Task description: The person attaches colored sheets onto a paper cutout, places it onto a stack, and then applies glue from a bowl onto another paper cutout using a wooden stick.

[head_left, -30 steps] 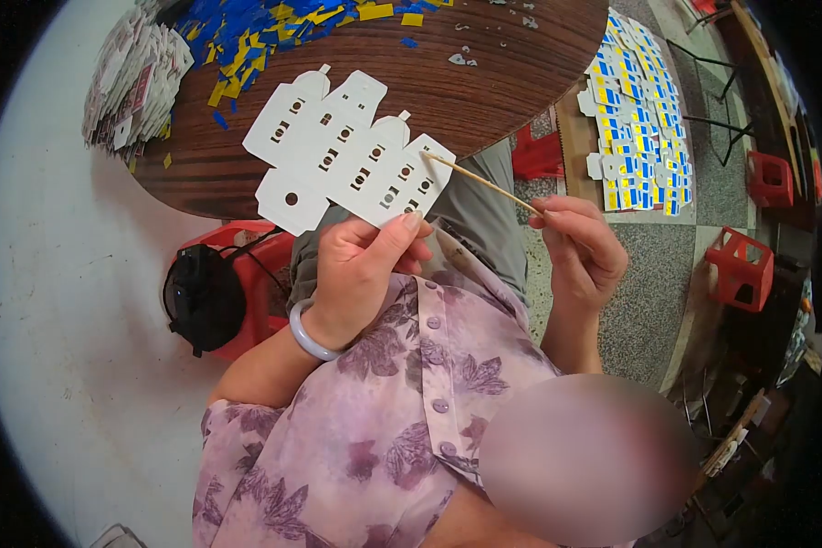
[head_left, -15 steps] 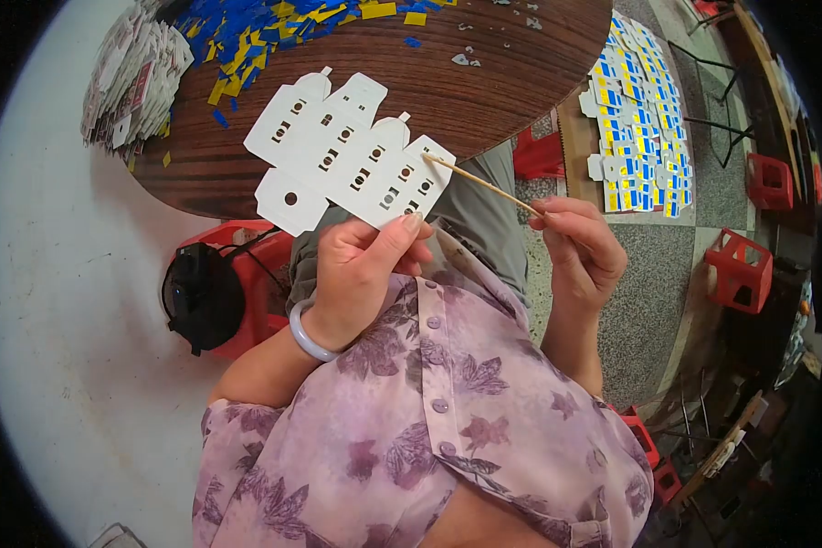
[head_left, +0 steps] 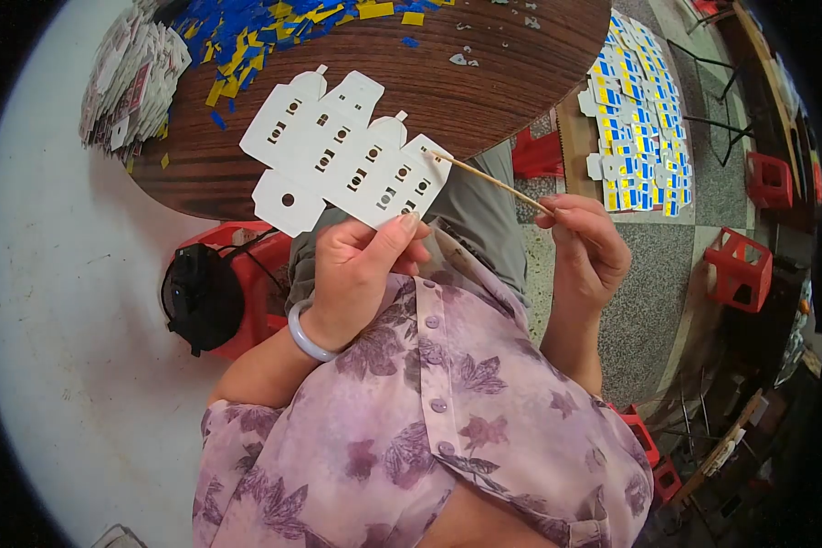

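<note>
My left hand (head_left: pixel 372 258) pinches the lower edge of a flat white box blank (head_left: pixel 306 169), thumb on top and fingers underneath. Rows of small cut-out holes run across the blank, and a single round hole shows in its lower left flap. A thin wooden stick (head_left: pixel 493 181) is pinched between the thumb and fingers of my right hand (head_left: pixel 583 242). Its far tip meets the blank at the right end flap, beside small cut-outs there. The blank is held over the near edge of the round table, tilted.
On the dark wooden table (head_left: pixel 411 87) lie a heap of blue and yellow pieces (head_left: pixel 247 41) and a stack of folded printed cartons (head_left: pixel 132 82). White blanks with blue and yellow patches (head_left: pixel 635 137) cover a surface at right. Red stools (head_left: pixel 740 271) stand around.
The blank has shifted very slightly left. My right hand has moved a little to the right with the stick, whose tip stays at the end flap.
</note>
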